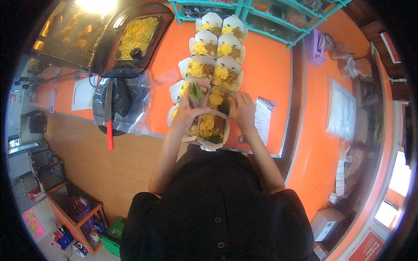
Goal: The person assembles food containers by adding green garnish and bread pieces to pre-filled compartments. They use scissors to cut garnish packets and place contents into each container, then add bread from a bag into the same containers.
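Two columns of open white paper food boxes run away from me on the orange counter (167,48). They hold yellow scrambled-egg-like food, brown minced food and, in the nearest ones, dark greens. My left hand (188,112) is closed around a bunch of green leaves (197,92), above the left column. My right hand (242,108) has its fingers bent together at the right edge of a box (220,98) in the right column; its fingertips are partly hidden against the box. The nearest right box (212,128) lies just below both hands.
A black-rimmed tray of yellow food (139,37) stands at the back left. A red-handled knife (109,117) lies on plastic at the left. Teal racks (270,26) stand at the back; a paper slip (262,117) and scissors (242,138) lie right of the boxes.
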Available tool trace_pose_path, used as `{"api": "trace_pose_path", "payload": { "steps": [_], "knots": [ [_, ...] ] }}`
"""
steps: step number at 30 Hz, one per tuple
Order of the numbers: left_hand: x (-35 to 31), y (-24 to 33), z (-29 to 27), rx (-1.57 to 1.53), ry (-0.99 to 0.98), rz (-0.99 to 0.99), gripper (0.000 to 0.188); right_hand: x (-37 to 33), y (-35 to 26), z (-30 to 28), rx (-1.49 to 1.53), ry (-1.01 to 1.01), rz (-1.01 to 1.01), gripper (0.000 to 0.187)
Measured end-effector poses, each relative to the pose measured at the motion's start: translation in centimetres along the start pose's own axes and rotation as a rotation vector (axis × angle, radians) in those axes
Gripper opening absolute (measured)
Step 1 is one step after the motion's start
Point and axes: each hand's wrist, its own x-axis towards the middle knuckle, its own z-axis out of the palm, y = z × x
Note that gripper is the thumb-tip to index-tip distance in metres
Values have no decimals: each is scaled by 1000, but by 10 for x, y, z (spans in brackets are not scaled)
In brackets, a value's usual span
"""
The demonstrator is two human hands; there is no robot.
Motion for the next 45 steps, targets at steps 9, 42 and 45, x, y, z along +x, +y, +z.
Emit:
{"api": "trace_pose_path", "payload": {
  "steps": [9,42,45],
  "knots": [
    [10,-3,18,-153,-36,86,88,-12,38,-37,895,122,792,19],
    [74,-31,85,99,-78,17,56,41,31,-21,1512,-323,773,29],
    [77,-38,93,-218,8,2,47,38,30,-20,1599,-266,901,34]
  ]
}}
